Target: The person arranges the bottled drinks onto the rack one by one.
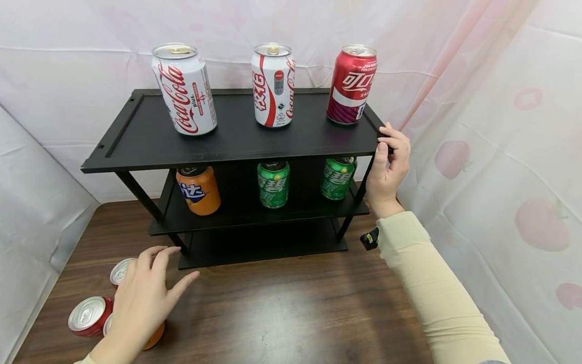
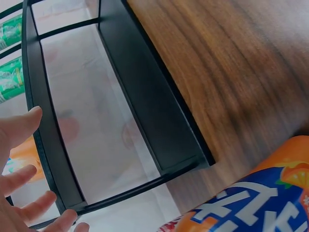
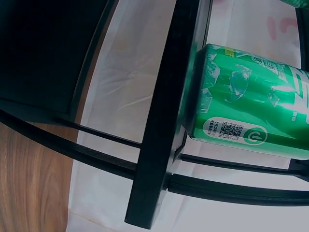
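My right hand [image 1: 390, 164] grips the right end of the top board of a black three-tier shelf rack [image 1: 236, 146]; it is out of sight in the right wrist view. My left hand [image 1: 144, 290], fingers spread and holding nothing, is near the rack's lower left side. Beneath and beside it stand red-sided cans [image 1: 88, 316] and an orange soda can [image 2: 270, 193], partly hidden by the hand. Along the top board are a white Coca-Cola Plus can [image 1: 186, 93], another white cola can [image 1: 273, 88] and a red cola can [image 1: 352, 86].
On the middle board stand an orange can [image 1: 200, 192] and two green soda cans, one central [image 1: 274, 186] and one at right [image 1: 337, 179]. The bottom board [image 1: 263, 245] lies low above the brown wooden table [image 1: 291, 308]. Pale curtains [image 1: 491, 126] hang behind and at both sides.
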Demonstrator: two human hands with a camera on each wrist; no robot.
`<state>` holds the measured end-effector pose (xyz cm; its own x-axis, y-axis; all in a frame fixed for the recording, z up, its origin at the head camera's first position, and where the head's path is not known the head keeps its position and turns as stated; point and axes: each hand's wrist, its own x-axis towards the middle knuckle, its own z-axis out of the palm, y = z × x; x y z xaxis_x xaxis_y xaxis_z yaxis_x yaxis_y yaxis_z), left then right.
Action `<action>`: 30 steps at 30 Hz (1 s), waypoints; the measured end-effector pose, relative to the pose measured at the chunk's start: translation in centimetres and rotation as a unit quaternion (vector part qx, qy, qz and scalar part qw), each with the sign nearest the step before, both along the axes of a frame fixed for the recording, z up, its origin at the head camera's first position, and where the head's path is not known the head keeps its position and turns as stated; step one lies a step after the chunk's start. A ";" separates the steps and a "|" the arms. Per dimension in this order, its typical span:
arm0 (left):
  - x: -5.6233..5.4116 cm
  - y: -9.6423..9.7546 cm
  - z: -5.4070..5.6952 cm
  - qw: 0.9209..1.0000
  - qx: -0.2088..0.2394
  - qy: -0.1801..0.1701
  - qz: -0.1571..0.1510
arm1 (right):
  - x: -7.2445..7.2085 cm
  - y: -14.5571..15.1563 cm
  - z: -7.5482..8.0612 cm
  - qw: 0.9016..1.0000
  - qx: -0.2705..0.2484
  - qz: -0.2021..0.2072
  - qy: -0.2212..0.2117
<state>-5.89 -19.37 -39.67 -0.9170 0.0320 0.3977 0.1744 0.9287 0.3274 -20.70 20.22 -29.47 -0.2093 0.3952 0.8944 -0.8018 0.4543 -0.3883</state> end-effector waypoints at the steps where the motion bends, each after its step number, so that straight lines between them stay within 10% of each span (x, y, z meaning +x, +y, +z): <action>1: 0.0 0.0 0.0 1.000 0.000 -0.004 0.002 | 0.0 0.0 0.0 1.000 0.000 0.000 0.000; 24: 1.8 -3.0 -1.8 0.990 -0.042 -0.131 0.013 | -0.1 0.2 0.0 1.000 0.000 0.010 0.006; 30: 2.1 -3.7 -2.5 0.977 -0.057 -0.203 0.032 | 0.0 0.1 0.0 1.000 0.002 0.006 0.000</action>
<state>-3.78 -23.11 -42.18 -1.0000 -0.0070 -0.0028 -0.0075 0.9680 0.2508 -20.71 20.31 -29.48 -0.2150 0.3893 0.8957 -0.8071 0.4455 -0.3874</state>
